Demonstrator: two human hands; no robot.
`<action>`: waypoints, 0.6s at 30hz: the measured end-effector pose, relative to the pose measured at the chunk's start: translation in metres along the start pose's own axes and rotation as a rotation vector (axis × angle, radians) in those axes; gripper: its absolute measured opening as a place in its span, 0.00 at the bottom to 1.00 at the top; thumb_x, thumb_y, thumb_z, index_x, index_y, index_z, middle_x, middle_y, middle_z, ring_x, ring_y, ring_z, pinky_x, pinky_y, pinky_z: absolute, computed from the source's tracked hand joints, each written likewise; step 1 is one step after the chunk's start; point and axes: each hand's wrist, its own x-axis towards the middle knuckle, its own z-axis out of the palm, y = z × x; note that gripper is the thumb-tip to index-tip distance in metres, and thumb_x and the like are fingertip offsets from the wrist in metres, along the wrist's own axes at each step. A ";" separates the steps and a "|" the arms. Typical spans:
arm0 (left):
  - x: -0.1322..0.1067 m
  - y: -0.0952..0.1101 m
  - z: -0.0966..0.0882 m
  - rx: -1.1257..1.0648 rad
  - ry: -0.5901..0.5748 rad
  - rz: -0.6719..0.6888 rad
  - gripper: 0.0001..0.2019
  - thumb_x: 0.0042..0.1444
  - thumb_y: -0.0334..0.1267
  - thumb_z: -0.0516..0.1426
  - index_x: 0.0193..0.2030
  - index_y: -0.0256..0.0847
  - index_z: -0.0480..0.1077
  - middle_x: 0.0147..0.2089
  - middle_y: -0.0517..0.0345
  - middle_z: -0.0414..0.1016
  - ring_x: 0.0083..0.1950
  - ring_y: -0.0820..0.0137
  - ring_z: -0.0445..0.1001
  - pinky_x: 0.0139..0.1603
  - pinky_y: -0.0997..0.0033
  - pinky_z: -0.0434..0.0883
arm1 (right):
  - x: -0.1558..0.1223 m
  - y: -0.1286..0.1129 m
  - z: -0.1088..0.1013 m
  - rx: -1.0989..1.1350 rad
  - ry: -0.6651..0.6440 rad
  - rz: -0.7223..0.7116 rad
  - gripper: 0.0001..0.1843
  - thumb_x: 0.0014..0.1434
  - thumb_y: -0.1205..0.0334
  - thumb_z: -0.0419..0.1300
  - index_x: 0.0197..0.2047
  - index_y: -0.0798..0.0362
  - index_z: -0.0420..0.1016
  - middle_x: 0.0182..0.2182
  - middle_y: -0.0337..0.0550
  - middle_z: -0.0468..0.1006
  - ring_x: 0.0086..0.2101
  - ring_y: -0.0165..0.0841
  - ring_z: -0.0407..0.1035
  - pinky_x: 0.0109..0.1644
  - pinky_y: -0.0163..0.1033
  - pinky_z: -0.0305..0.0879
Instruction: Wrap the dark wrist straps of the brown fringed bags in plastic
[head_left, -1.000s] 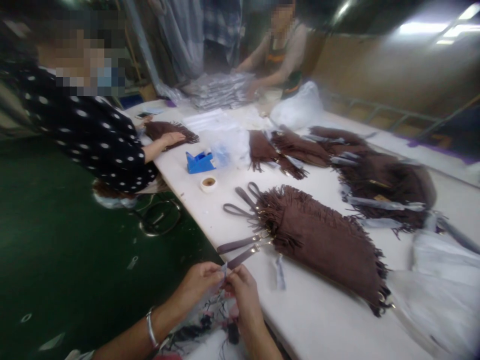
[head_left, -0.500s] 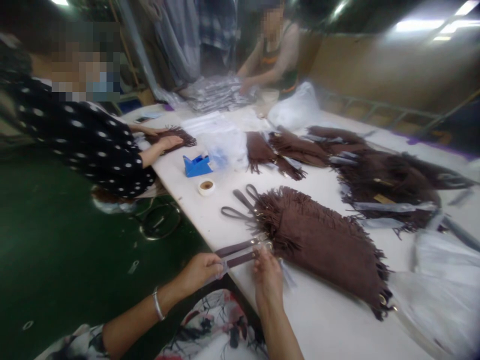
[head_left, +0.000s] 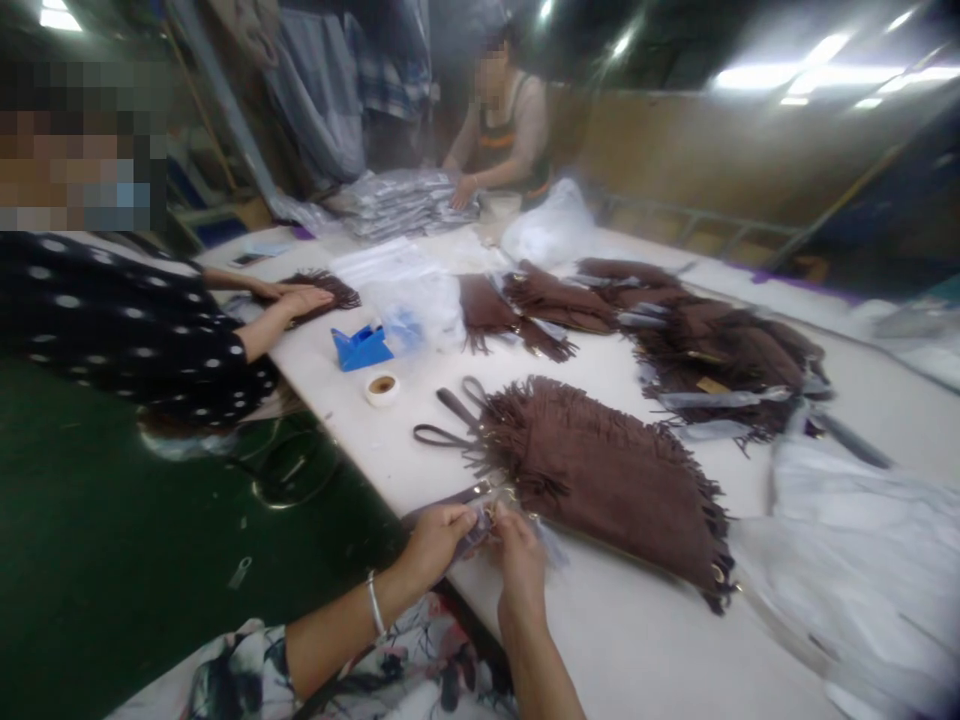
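Note:
A dark brown fringed bag (head_left: 615,470) lies flat on the white table (head_left: 600,635), with loop-ended straps (head_left: 439,433) at its left end. Just off its lower left corner, my left hand (head_left: 439,540) pinches a brown strap (head_left: 472,540) with clear plastic around it. Close beside it, my right hand (head_left: 519,555) is closed on the strap's end at a small gold-coloured metal fitting (head_left: 491,510). My two hands almost touch. The fingers partly hide the strap's end, and its exact fastening is too blurred to make out.
A blue tape dispenser (head_left: 361,346) and a tape roll (head_left: 382,388) stand beyond the bag. More brown fringed bags (head_left: 720,350) are piled behind it. White plastic wrapping (head_left: 855,560) lies right. One co-worker's hands (head_left: 292,300) press a bag at left; another person (head_left: 499,140) handles packets.
My left hand has slid along the strap toward my right hand, closing the stretch between them. The camera view has shifted, so the table's contents appear further left.

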 end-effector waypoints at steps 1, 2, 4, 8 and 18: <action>0.000 0.001 0.002 0.003 -0.001 0.004 0.24 0.54 0.57 0.58 0.32 0.33 0.74 0.28 0.54 0.73 0.29 0.68 0.69 0.31 0.71 0.65 | 0.001 0.000 -0.002 -0.004 0.008 -0.007 0.23 0.47 0.43 0.67 0.36 0.54 0.81 0.30 0.41 0.80 0.28 0.33 0.71 0.28 0.34 0.63; -0.001 0.002 0.004 0.013 -0.005 0.013 0.23 0.56 0.57 0.56 0.34 0.34 0.75 0.29 0.53 0.74 0.30 0.67 0.69 0.32 0.69 0.66 | 0.001 0.001 -0.003 0.001 0.013 -0.019 0.24 0.47 0.42 0.67 0.37 0.55 0.81 0.30 0.42 0.80 0.29 0.34 0.71 0.29 0.35 0.63; -0.004 0.005 0.008 0.054 -0.004 0.067 0.22 0.58 0.54 0.55 0.39 0.34 0.77 0.33 0.51 0.77 0.34 0.63 0.72 0.39 0.64 0.69 | 0.002 0.003 -0.004 0.020 0.027 -0.051 0.24 0.48 0.43 0.66 0.39 0.56 0.81 0.33 0.44 0.81 0.31 0.34 0.71 0.32 0.35 0.65; -0.013 0.008 0.015 0.173 0.064 0.224 0.18 0.58 0.47 0.56 0.48 0.39 0.76 0.47 0.49 0.78 0.52 0.56 0.71 0.59 0.59 0.63 | 0.000 0.003 0.000 0.100 0.050 -0.078 0.21 0.47 0.48 0.68 0.38 0.56 0.80 0.37 0.45 0.81 0.37 0.35 0.72 0.39 0.36 0.67; -0.005 0.001 0.029 0.198 0.077 0.223 0.09 0.55 0.37 0.57 0.43 0.39 0.73 0.42 0.52 0.77 0.44 0.61 0.73 0.47 0.66 0.67 | 0.000 0.002 -0.010 0.109 -0.015 -0.053 0.15 0.48 0.53 0.67 0.35 0.55 0.80 0.33 0.43 0.80 0.34 0.35 0.72 0.36 0.35 0.67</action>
